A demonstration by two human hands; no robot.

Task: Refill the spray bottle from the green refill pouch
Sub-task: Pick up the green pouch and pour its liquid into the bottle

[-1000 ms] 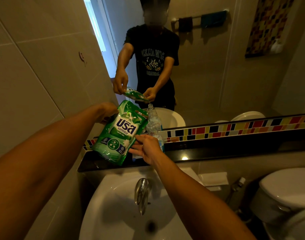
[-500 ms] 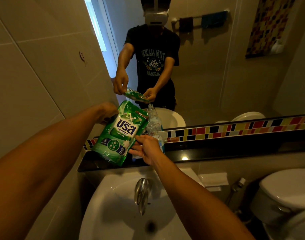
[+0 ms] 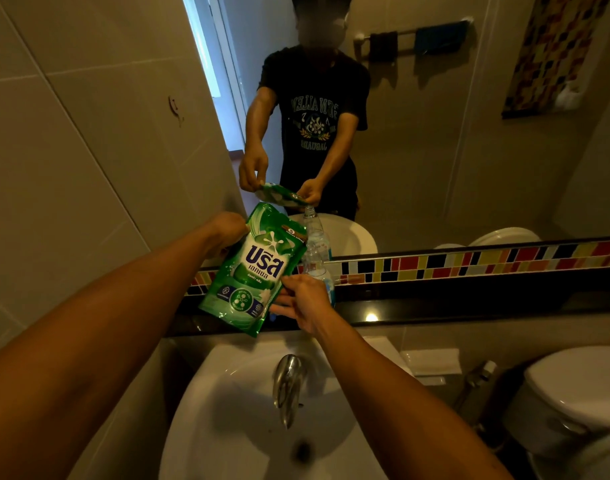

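Green refill pouch [image 3: 253,271] tilts in your left hand [image 3: 227,230]; right hand [image 3: 305,299] grasps the bottle [image 3: 315,252]; misaligned spout spills.

Pouch [image 3: 253,271] in left hand [image 3: 227,230]: green, white splash motif, dark blue lettering, round emblems low down. Bottle [image 3: 317,251] behind right hand [image 3: 303,299]: clear, blue label. Tile strip [image 3: 469,261] right of hands: red, yellow, black, white mosaic. Ledge [image 3: 469,299] beneath: glossy black. Sink [image 3: 234,393] below hands: white; tap [image 3: 288,386]: silver.
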